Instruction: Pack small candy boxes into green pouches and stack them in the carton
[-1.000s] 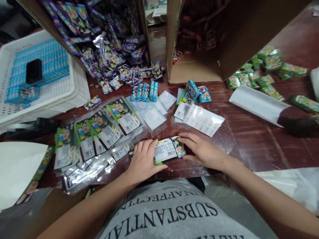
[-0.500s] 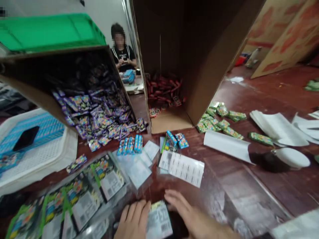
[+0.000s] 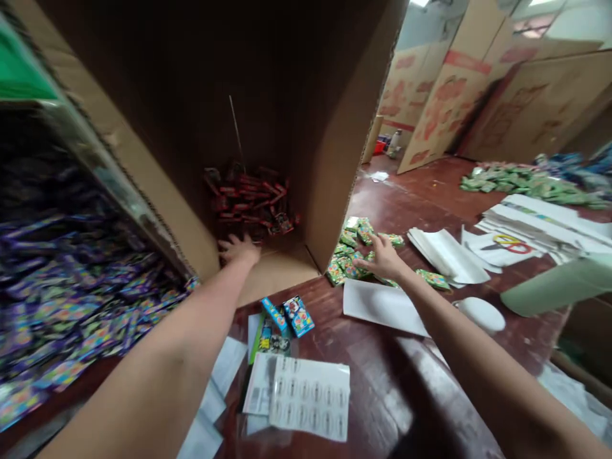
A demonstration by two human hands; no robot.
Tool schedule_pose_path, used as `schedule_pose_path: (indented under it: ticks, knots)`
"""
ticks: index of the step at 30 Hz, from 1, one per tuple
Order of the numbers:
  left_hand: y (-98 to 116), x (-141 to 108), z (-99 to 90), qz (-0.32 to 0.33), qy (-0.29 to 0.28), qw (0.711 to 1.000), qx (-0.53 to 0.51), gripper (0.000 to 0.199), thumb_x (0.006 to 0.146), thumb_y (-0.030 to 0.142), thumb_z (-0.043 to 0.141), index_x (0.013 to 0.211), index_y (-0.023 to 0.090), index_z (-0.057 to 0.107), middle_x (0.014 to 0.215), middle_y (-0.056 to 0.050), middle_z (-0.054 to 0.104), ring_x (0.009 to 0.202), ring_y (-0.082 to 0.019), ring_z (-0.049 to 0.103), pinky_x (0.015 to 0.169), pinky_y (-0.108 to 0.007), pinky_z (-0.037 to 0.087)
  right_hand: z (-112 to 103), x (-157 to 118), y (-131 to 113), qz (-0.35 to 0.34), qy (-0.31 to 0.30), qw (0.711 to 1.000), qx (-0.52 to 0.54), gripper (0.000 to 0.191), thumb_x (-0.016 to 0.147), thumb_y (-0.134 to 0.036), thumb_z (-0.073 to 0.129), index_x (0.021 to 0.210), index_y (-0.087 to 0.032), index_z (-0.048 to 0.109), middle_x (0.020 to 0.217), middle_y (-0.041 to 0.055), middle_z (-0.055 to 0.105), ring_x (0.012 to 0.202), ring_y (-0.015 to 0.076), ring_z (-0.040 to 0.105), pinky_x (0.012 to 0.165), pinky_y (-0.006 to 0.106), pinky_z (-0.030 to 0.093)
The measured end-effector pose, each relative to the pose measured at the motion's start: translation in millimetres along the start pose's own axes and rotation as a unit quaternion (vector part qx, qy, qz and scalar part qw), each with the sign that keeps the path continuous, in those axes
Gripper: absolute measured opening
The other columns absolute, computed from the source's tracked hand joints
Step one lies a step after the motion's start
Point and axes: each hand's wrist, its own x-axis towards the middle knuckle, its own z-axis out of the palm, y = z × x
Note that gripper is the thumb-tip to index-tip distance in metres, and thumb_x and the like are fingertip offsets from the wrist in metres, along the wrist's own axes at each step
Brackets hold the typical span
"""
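well, both hands (image 3: 240, 251) (image 3: 382, 257) spread their fingers, left inside the cardboard box (image 3: 280, 271) near red packets (image 3: 253, 197), right over green packets (image 3: 345, 256).

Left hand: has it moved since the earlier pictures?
Yes, forward: the left hand, earlier short of the cardboard box, now reaches into its mouth, near the red packets.

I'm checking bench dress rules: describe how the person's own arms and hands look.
The left hand and right hand are bare, with no gloves. The left forearm and right forearm show no sleeve, watch or bracelet. No rings can be made out, though blur hides fine detail.
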Motion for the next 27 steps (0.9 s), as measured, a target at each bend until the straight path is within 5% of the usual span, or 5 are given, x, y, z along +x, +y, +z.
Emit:
schedule_pose_path:
  ticks: [5,12,19,22,27]
  knots:
    - [-18,20,34.7,0.016,-0.013,0.999,0.025,0.051,0.100,0.033,0.034,0.143,0.014,0.053,0.141,-0.028,0.052,0.134,-0.053,0.043,0.098,-0.065,0.038,27,55,-5,-0.029,-0.066,0.997,-0.028,0.113,0.061,-0.074,0.078,0.152,-0.020,0.038,0.152,0.0263,0.039,0.138,0.0432,0.045,0.105,0.056,0.043]
    - [-27,-18,14.7,0.123,0.039,0.991,0.035,0.058,0.097,0.014,0.026,0.155,0.014,0.036,0.127,-0.027,0.059,0.114,-0.040,0.064,0.092,-0.052,0.049,19,60,-30,-0.078,-0.038,0.996,0.017,0.054,0.085,-0.049,0.064,0.130,-0.019,0.061,0.118,0.0144,0.071,0.105,0.0302,0.066,0.092,0.041,0.051]
    - [1,-133,-25.6,0.236,0.123,0.928,-0.262,0.047,0.103,0.026,0.033,0.148,0.015,0.041,0.131,-0.014,0.065,0.117,-0.026,0.065,0.101,-0.040,0.051,-65,-61,-20,-0.027,0.021,0.986,0.163,0.051,0.087,-0.054,0.060,0.126,-0.021,0.059,0.113,0.0095,0.071,0.086,0.0257,0.069,0.072,0.038,0.058]
    - [24,-215,5.9,0.246,-0.001,0.867,-0.434,0.040,0.104,0.028,0.033,0.138,0.017,0.050,0.124,-0.011,0.070,0.108,-0.022,0.070,0.094,-0.039,0.057,-75,-132,-15,0.088,-0.051,0.941,0.322,0.056,0.083,-0.060,0.065,0.124,-0.023,0.058,0.110,0.0075,0.070,0.077,0.0226,0.069,0.059,0.035,0.060]
    - [50,-316,74.8,0.223,-0.107,0.842,-0.480,0.036,0.103,0.025,0.034,0.134,0.017,0.052,0.135,-0.014,0.065,0.123,-0.024,0.064,0.105,-0.045,0.053,-53,-224,3,0.213,-0.074,0.936,0.272,0.057,0.080,-0.066,0.065,0.115,-0.021,0.059,0.095,0.0090,0.071,0.079,0.0283,0.070,0.061,0.043,0.061]
